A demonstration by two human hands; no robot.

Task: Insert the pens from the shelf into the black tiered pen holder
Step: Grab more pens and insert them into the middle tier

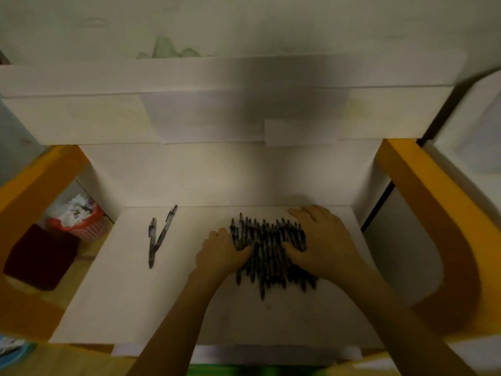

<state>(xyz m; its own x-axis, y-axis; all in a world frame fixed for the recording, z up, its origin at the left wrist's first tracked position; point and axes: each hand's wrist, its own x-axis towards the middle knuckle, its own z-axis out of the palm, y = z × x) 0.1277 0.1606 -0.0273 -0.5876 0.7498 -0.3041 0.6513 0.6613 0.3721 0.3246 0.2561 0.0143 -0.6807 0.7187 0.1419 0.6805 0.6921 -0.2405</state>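
Observation:
A pile of several dark pens (271, 256) lies on the white shelf board (168, 299), right of its middle. My left hand (222, 253) is at the pile's left edge, its fingers curled against the pens and its thumb laid across them. On the pile's right side my right hand (322, 240) rests with fingers spread and fairly straight, the thumb pressing on the pens. Two loose pens (158, 236) lie crossed in a V further left on the board. The black tiered pen holder is not in view.
White back and side walls close in the shelf, with another white shelf (217, 77) above. Orange frame posts (423, 191) stand on both sides. Lower left are a red basket with crumpled paper (81, 223) and a dark red box (40, 256).

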